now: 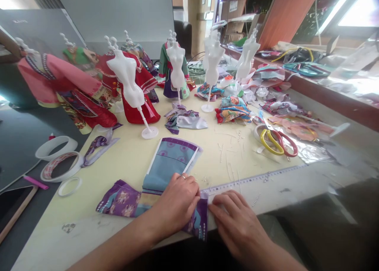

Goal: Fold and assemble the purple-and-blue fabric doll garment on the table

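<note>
Blue-purple garment (166, 166), two hands (181, 199) (238, 219), one ruler (251, 180)

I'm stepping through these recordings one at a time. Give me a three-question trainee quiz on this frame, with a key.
1. Which hand wears the ring?
2. True or false: the ruler lies to the right of the tape rolls.
3. The nearest cloth has a broad panel that is mainly: a) red; b) blue; c) yellow.

Key: 1. The left hand. 2. True. 3. b.
</note>
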`<state>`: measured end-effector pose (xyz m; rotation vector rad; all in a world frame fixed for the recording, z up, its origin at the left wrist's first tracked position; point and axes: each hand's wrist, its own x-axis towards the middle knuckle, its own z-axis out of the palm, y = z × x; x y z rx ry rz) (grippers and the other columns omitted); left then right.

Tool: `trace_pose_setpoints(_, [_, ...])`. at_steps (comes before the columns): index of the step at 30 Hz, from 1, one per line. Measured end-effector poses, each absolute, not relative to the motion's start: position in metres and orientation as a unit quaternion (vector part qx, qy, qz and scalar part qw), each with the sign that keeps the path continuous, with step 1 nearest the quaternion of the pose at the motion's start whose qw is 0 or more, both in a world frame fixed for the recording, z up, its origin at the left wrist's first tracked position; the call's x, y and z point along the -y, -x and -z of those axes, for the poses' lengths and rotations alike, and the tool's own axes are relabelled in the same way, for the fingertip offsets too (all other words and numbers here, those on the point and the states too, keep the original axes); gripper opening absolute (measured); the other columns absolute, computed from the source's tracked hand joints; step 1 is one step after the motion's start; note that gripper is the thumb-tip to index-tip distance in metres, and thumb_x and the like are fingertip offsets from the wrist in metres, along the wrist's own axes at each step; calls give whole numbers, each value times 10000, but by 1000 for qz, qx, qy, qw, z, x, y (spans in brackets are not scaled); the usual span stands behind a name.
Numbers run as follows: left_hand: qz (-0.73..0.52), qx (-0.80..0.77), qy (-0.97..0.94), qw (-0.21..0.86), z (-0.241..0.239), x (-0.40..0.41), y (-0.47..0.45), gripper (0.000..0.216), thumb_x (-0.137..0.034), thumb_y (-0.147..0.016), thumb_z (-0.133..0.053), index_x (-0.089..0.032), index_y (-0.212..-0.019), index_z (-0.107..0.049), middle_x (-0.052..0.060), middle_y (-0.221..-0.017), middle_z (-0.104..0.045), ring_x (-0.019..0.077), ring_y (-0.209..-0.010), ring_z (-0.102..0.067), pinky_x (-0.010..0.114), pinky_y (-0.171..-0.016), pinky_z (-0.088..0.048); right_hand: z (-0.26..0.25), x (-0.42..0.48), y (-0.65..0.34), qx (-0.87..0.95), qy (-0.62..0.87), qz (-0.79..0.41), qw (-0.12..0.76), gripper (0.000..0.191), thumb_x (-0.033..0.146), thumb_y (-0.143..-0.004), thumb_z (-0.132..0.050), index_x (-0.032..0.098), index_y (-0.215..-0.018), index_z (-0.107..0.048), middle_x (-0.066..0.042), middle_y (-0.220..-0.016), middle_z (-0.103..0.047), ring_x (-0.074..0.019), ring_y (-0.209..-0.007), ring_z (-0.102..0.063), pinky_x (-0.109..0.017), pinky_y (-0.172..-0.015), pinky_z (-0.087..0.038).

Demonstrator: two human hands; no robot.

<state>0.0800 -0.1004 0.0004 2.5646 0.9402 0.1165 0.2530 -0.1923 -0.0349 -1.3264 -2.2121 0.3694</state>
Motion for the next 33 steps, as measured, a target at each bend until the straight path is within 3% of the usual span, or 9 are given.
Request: trace_pose_setpoints(33, [-29, -339, -915, 216, 7, 100, -82, 135, -134, -841, -435, -164, -742, -522, 23, -820, -579, 193, -828, -495, 366, -785, -325, 35, 192, -254, 830, 477, -119, 262, 306, 62, -818, -408, 153, -1071, -554, -90, -882, -504, -226, -826, -426, -393, -702, -387])
